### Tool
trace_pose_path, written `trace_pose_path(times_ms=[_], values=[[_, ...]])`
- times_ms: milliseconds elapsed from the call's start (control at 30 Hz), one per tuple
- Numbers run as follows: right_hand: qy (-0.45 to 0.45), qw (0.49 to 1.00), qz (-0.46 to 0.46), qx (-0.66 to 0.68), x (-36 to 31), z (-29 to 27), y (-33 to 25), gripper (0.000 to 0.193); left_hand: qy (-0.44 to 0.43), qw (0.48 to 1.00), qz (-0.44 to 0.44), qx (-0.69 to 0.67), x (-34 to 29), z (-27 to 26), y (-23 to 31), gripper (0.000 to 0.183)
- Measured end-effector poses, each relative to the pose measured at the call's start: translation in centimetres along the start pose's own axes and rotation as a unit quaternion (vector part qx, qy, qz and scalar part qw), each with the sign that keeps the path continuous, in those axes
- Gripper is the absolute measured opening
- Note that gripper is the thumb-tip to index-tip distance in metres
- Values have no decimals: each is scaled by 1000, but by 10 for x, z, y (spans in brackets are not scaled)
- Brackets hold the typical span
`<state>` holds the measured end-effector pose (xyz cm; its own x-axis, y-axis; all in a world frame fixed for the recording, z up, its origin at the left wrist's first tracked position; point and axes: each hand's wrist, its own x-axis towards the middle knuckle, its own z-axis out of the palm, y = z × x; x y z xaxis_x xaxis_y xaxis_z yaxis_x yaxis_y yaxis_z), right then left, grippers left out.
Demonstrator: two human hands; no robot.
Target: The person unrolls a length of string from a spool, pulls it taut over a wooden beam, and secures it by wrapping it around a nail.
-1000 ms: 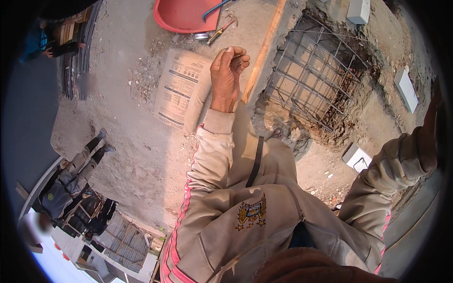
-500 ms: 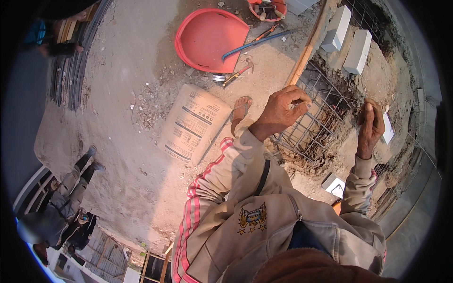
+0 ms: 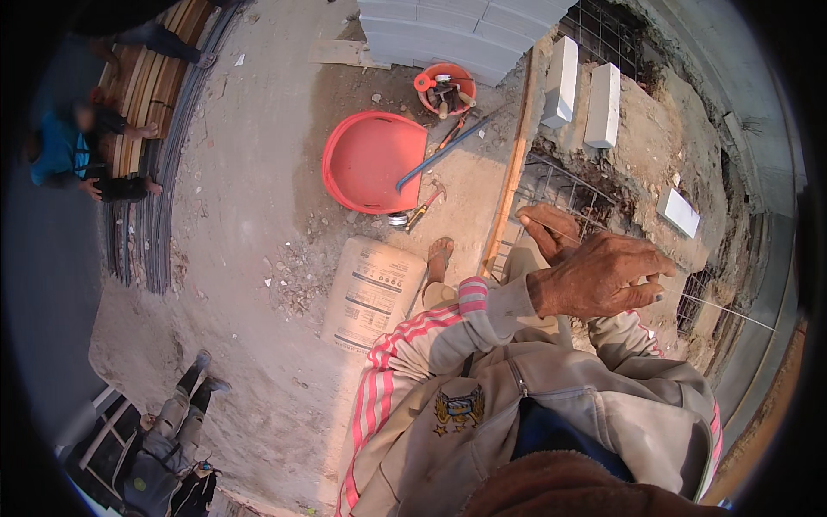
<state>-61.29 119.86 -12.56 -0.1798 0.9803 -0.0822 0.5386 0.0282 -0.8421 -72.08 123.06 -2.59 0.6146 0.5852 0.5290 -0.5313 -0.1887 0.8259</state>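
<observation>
My forearms cross over the trench beside the wooden plank [image 3: 512, 177]. My left hand [image 3: 607, 274] lies on top, reaching to the right with its fingers curled together. Beneath it and partly covered, my right hand [image 3: 550, 231] points left, thumb and fingers pinched. Anything between the fingers of either hand is too thin to make out. A pale string [image 3: 730, 308] runs right from near my left fingertips; whether it reaches them I cannot tell. Below my hands is a steel rebar cage [image 3: 564, 183] in the trench.
White blocks [image 3: 601, 108] rest on the far-right soil. To the left lie a paper sack [image 3: 376, 289], a red basin [image 3: 366, 164] with a blue bar [image 3: 444, 155], a hammer [image 3: 425, 205] and a tool bucket [image 3: 450, 89]. A block wall [image 3: 457, 30] stands behind; people are at left.
My hands were apart, left hand over the cage and right hand farther right. Now the left has crossed rightward above the right, which moved left. The view has shifted too.
</observation>
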Motion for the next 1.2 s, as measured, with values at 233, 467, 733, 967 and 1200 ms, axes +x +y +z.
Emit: trace_pose_path(times_ms=[233,467,733,967,1200], values=[[206,977,-18,-56,-8,-14,18,27,25,996,8,89,15,-15,15,16],[92,900,356,234,-11,-35,187,17,-22,985,-3,170,48,-35,27,10],[93,847,433,293,-19,-62,212,8,-199,954,74,214,135,-36,36,22],[226,832,344,372,-14,-102,150,11,-194,935,234,181,247,-24,100,23],[609,702,20,368,-52,-214,31,16,-241,875,400,126,285,44,129,34]])
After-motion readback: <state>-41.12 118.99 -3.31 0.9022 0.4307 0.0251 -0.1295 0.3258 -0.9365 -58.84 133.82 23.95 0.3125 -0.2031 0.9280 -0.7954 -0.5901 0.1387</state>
